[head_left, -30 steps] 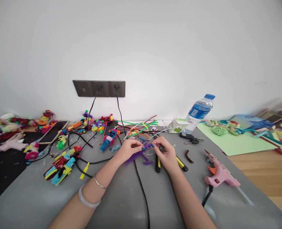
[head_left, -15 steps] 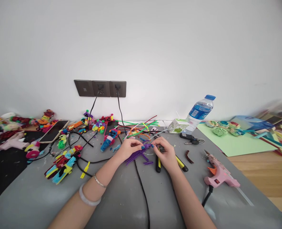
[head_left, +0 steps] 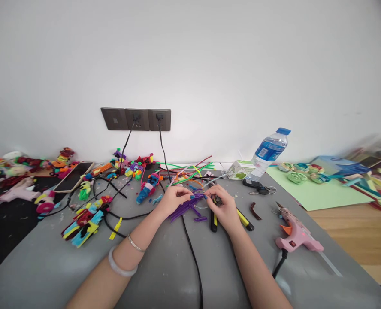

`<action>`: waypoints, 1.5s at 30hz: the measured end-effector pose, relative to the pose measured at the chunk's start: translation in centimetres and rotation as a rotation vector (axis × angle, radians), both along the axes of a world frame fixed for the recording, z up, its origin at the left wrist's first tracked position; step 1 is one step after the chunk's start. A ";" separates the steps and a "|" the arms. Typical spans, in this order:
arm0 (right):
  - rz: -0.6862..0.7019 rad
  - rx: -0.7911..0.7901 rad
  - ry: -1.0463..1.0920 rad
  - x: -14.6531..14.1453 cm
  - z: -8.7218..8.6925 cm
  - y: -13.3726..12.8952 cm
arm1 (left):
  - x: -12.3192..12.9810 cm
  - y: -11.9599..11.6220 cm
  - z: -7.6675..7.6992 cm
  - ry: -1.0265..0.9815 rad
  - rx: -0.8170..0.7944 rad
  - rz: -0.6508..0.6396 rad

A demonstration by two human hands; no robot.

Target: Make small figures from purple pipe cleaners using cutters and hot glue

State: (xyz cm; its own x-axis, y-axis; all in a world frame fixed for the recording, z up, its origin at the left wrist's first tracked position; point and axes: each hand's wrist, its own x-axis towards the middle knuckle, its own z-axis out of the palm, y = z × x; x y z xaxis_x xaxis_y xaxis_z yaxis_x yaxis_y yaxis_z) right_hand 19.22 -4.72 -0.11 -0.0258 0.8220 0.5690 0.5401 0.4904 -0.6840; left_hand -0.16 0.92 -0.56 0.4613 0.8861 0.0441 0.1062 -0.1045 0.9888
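The left hand (head_left: pixel 173 201) and right hand (head_left: pixel 222 206) each pinch a purple pipe cleaner (head_left: pixel 199 195) between them. This looks like twisting or shaping; the next turn calls for fine fingertip control. Pliers' black-and-yellow handles (head_left: pixel 243 220) show either side of the right hand.

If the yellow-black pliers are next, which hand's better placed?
Probably the right hand: the pliers show a handle on either side of it, while the left hand is farther off. Both appear to pinch purple pipe cleaners, so the right would release first.
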 end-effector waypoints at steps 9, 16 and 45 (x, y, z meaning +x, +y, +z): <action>0.002 0.037 0.018 -0.1 0.3 0.0 | 0.1 0.0 0.1 -0.006 -0.020 0.009; 0.003 0.033 0.008 -0.2 0.4 -0.1 | 0.0 0.0 -0.1 -0.013 -0.031 0.013; -0.002 0.028 0.009 -0.2 0.0 0.0 | 0.1 -0.3 0.6 -0.042 0.015 -0.007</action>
